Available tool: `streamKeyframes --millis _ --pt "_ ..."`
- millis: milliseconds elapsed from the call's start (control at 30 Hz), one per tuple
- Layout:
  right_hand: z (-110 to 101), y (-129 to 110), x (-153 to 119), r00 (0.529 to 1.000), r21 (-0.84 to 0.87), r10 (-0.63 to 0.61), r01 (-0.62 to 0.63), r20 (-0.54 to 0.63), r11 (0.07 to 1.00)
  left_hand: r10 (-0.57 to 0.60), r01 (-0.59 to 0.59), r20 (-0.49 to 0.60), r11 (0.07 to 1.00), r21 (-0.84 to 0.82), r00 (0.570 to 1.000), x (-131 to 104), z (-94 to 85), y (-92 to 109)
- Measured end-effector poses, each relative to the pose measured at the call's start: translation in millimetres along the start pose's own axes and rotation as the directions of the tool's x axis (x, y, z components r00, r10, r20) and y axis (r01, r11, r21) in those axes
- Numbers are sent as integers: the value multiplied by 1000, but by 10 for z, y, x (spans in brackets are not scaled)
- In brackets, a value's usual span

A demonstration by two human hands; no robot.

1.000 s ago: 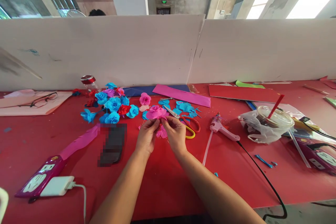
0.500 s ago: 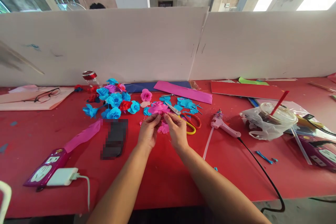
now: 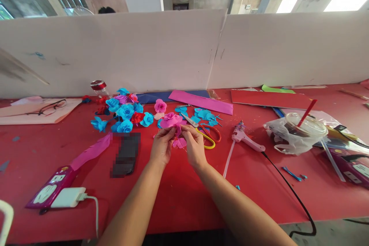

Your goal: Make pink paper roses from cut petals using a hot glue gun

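Observation:
A pink paper flower (image 3: 170,119) is held low at its base by my left hand (image 3: 163,144), whose fingers are pinched together. My right hand (image 3: 194,144) is closed beside it, fingertips on a small pink piece at the flower's right side. Pink petals (image 3: 180,143) lie on the table just behind my fingers. Scissors with red and yellow handles (image 3: 209,136) rest to the right of my right hand. Blue petals (image 3: 204,114) are spread behind the scissors. Another pink flower (image 3: 160,106) lies farther back.
Blue, red and purple flowers (image 3: 125,111) are piled at the left behind a black phone (image 3: 127,155). A pink glue gun (image 3: 245,138) with its cord and a bagged cup (image 3: 305,127) stand at the right. A white partition (image 3: 129,50) borders the red table (image 3: 184,200).
The flower has shifted slightly left and tilted. My hands have moved a little apart, with the small pink piece now showing between them.

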State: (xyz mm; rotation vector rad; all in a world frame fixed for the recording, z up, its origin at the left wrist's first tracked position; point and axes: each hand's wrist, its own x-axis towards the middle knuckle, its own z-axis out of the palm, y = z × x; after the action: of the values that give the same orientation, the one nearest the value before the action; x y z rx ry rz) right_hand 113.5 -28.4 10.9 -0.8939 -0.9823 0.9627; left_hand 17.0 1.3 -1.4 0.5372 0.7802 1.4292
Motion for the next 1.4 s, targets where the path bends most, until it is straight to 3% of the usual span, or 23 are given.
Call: streamKeyframes --millis 300,533,667,933,1167,1400 --pt "0 44 18 998 -16 -52 53 29 998 87 -91 51 991 97 995 -59 49 35" --pt "17 -1 -12 977 -269 -214 211 19 940 107 -110 36 986 125 994 -57 37 38" --pt "13 -2 -16 959 -327 -277 280 54 903 77 -80 31 992 95 997 -50 30 43" --pt "-1 7 17 989 -275 -147 134 -28 952 80 -86 69 993 80 994 -47 50 59" --pt "-3 -33 24 981 -242 -194 193 22 951 136 -144 75 981 127 988 -72 60 56" --pt "-3 -28 45 981 -252 -193 179 -31 951 201 -217 86 942 255 976 -87 39 23"
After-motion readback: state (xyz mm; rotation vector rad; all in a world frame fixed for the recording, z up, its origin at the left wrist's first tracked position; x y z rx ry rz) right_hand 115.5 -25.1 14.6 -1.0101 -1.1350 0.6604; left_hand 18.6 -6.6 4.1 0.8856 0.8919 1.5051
